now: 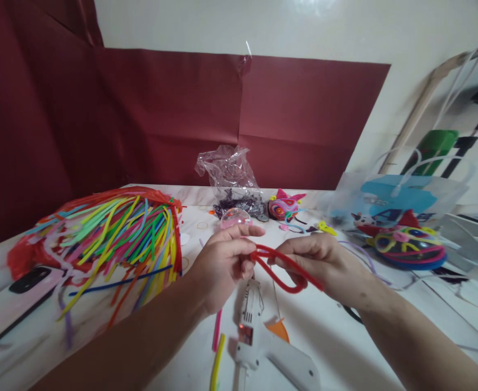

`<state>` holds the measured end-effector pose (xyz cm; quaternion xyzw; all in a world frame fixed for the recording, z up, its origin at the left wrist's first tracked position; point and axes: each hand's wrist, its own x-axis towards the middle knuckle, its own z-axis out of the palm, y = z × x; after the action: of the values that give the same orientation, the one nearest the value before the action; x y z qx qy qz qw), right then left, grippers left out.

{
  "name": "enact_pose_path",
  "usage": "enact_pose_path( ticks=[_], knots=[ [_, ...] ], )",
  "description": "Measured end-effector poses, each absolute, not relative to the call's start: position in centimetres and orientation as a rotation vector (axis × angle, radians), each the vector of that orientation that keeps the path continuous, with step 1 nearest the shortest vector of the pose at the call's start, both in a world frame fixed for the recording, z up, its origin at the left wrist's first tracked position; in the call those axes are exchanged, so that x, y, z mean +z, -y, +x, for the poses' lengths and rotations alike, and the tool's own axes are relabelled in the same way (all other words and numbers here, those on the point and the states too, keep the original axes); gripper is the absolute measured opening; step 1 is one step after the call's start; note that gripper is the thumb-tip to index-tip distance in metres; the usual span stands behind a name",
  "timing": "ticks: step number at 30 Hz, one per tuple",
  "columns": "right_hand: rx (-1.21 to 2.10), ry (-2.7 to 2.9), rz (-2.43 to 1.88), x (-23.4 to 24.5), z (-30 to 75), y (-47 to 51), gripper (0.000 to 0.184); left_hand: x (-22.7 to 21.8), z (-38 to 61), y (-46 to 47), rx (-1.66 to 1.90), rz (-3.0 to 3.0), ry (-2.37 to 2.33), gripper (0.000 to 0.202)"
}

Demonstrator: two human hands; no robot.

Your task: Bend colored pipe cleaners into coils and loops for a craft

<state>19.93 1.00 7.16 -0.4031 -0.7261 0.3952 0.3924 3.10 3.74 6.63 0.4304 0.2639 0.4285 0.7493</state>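
Between my two hands is a red pipe cleaner bent into a loop. My left hand pinches one end of it between thumb and fingers. My right hand is closed on the other side, with a straight tail of it sticking out past the fingers. Below them a white glue gun lies on the table, a small orange light glowing on its body. An orange piece rests beside it. Left of the glue gun lie a pink pipe cleaner and a yellow one.
A red bag of many-coloured pipe cleaners and a phone lie at left. At the back are a clear plastic bag and a pink decorated mask-like craft. Another craft and a translucent carrier bag stand right.
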Motion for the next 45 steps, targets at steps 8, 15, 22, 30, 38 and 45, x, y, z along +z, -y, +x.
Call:
enact_pose_path(
  ticks=[8,15,22,30,38,45],
  knots=[
    [0.893,1.711,-1.034,7.0,19.9,-1.2,0.028,6.8,2.6,-4.4,0.814,0.931,-0.582,0.022],
    [0.741,1.573,-0.986,6.7,20.2,-1.5,0.022,7.1,2.6,-3.6,0.850,1.366,-0.653,0.015],
    [0.427,1.870,-1.033,7.1,20.1,-1.0,0.016,7.5,2.3,-3.7,0.903,1.511,-0.762,0.026],
    [0.315,1.951,-1.023,7.2,20.6,-0.8,0.017,7.7,1.5,-4.7,0.593,1.282,-0.628,0.011],
    [0.756,1.773,-1.055,7.4,21.0,-1.1,0.020,7.6,1.6,-4.3,0.676,1.493,-0.630,0.006],
    [1.305,1.264,-0.652,6.6,20.1,-1.9,0.027,7.3,2.4,-3.4,0.925,1.361,-0.522,0.008]
  ],
)
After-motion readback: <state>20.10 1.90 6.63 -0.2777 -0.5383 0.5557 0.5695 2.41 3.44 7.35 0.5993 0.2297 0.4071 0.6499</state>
